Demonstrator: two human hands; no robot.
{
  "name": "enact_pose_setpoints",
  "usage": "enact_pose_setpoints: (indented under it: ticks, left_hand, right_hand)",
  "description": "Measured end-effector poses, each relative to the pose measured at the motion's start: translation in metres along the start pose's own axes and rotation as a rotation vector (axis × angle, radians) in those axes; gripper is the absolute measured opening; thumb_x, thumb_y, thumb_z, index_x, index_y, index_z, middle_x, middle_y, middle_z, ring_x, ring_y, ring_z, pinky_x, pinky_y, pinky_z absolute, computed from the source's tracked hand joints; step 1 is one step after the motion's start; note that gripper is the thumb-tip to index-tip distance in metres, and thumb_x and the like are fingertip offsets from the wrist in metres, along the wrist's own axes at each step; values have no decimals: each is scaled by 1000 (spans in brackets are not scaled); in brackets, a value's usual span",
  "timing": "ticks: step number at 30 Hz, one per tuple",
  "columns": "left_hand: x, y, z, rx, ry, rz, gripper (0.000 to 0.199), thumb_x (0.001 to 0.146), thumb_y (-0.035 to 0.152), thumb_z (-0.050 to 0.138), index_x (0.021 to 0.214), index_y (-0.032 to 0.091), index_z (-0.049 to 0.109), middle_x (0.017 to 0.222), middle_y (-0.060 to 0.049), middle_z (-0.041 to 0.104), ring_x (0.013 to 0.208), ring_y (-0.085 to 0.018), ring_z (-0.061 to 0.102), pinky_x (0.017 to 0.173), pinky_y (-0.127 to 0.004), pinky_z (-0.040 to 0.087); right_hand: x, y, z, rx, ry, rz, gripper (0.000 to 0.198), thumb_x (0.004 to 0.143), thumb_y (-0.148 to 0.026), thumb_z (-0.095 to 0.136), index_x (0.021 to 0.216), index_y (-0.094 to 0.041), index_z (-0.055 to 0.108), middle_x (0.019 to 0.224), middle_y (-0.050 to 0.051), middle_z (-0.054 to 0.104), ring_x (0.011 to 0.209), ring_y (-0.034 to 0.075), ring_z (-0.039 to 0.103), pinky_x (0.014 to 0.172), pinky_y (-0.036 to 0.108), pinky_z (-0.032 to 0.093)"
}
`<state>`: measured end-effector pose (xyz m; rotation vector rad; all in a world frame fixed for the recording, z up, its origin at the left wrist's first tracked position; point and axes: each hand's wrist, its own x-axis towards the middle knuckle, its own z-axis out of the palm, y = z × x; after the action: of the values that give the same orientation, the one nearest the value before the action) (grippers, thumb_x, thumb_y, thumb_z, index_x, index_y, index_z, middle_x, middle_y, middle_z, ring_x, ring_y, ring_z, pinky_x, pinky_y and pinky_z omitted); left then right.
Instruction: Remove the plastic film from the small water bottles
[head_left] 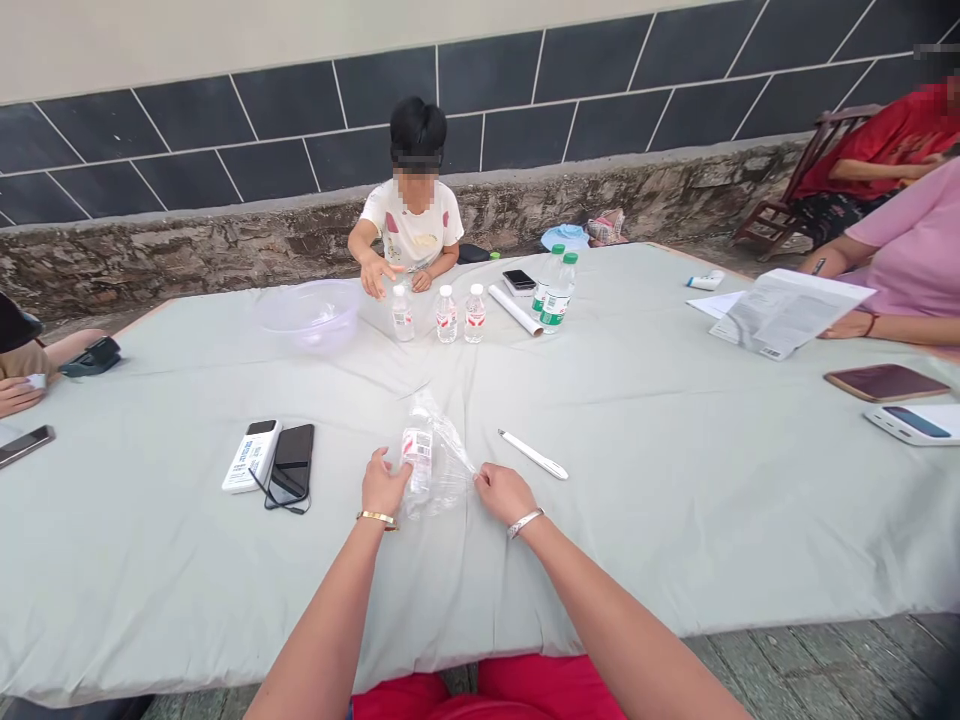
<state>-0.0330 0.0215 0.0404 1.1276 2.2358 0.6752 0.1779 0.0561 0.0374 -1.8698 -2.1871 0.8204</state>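
A small water bottle (418, 452) with a red and white label lies in front of me, its top end pointing away. Clear plastic film (452, 485) is spread around and under it. My left hand (385, 485) is closed on the bottle's left side, with the thumb near the label. To the right, my right hand (504, 490) pinches the edge of the film and pulls it out taut. A white utility knife (534, 454) lies just beyond my right hand, its tip toward the upper left.
Across the table, a person (412, 220) reaches toward three small bottles (446, 315) beside a clear basin (319, 318). Green-capped bottles (556, 290) and a white roll (516, 310) are there. A power bank (251, 456) and phone (291, 465) lie left. Another person holds papers (787, 310) right.
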Motion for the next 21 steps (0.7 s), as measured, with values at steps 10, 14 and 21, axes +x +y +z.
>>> enact_pose_setpoints:
  ticks: [10, 14, 21]
  left_hand:
    - [3, -5, -4, 38, 24, 88, 66, 71, 48, 59, 126, 17, 41, 120, -13, 57, 109, -27, 54, 83, -32, 42]
    - [-9, -5, 3, 30, 15, 102, 54, 76, 41, 55, 123, 17, 43, 117, -11, 59, 106, -25, 56, 83, -32, 42]
    - [-28, -10, 14, 117, 40, 160, 62, 78, 50, 48, 127, 13, 40, 120, -17, 56, 115, -28, 50, 85, -32, 41]
  right_hand:
    - [-14, 22, -27, -100, -48, 101, 20, 84, -26, 42, 75, -20, 58, 73, 3, 61, 65, 16, 54, 52, 24, 29]
    - [-20, 15, -43, -103, 201, -32, 28, 84, -27, 44, 108, -18, 57, 99, 8, 61, 82, 19, 57, 65, 29, 41]
    - [-43, -37, -42, -28, 497, -633, 42, 75, -2, 36, 105, -18, 60, 115, 10, 56, 108, 22, 48, 90, 37, 41]
